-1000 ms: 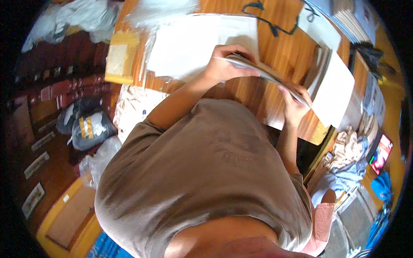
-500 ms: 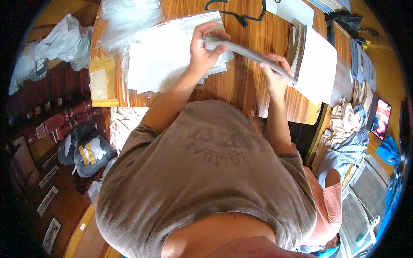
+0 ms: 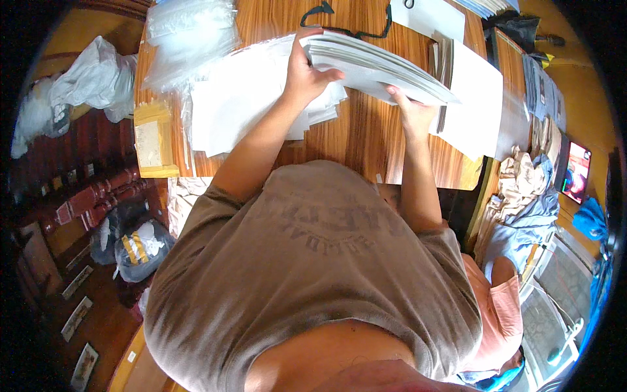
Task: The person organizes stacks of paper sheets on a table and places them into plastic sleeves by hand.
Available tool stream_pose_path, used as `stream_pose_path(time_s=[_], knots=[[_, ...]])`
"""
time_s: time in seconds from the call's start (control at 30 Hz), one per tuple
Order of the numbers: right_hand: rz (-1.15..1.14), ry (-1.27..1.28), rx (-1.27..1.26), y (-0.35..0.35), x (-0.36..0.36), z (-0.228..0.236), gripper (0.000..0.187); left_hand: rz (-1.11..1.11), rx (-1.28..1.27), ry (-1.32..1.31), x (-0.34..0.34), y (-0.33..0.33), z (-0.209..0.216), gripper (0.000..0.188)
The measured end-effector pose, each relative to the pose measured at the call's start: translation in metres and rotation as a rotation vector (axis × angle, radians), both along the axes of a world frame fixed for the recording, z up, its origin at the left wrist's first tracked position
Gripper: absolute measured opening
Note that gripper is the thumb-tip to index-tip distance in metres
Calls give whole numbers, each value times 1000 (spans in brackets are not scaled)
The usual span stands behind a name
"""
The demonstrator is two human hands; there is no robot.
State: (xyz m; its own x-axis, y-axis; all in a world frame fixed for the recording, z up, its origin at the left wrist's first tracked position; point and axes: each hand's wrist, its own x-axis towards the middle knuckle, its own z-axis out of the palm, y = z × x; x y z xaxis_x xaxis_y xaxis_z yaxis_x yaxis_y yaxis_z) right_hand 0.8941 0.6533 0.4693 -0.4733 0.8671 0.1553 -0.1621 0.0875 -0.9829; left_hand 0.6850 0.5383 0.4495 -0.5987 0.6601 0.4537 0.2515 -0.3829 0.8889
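1. One stack of white sheets (image 3: 385, 75), held in both hands above the table (image 3: 353, 140); tilted, layered edges showing along its upper side, left end higher in view than the right.
2. One left hand (image 3: 305, 75), closed on the stack's left end; thumb along the near face, other fingers partly hidden at the far side, parted only by the stack's thickness.
3. One right hand (image 3: 416, 116), closed on the lower right part; thumb on the near face, remaining fingers mostly hidden behind the sheets.
4. Several loose white sheets (image 3: 225, 108), overlapping on the table, left of centre, near the left forearm.
5. One pile of clear plastic sleeves (image 3: 189, 36), at the table's upper left, beside those sheets.
6. One dark cord (image 3: 358, 32), lying in a bent line beyond the held stack.
7. One further pile of sheets (image 3: 480, 98), white on top, at the table's right; the held stack's right end overlaps it in view, and whether they touch cannot be told.
8. One heap of crumpled beige and blue cloth (image 3: 522, 186), right of the table, near a lit screen (image 3: 576, 172).
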Motion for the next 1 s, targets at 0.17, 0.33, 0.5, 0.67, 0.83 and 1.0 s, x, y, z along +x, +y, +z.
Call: stream_pose_path(time_s=[0.17,0.33,0.5,0.67,0.83,1.0], knots=[[155,36,45,6,4,-31,30,-131,-90,-51,-15,12,-55,104],[-3,13,-27,9,14,-27,66,-221,-119,-141,-14,11,-2,129],[-105,-83,148,10,24,-29,78,13,-350,-22,-8,10,26,116],[-16,-112,115,15,28,-34,91,-250,-451,-209,-26,-3,-8,112],[173,-147,154,17,25,-19,95,-369,-450,-200,-38,-7,-3,79],[-8,4,90,10,16,-25,66,44,-89,-443,-1,0,-16,54]])
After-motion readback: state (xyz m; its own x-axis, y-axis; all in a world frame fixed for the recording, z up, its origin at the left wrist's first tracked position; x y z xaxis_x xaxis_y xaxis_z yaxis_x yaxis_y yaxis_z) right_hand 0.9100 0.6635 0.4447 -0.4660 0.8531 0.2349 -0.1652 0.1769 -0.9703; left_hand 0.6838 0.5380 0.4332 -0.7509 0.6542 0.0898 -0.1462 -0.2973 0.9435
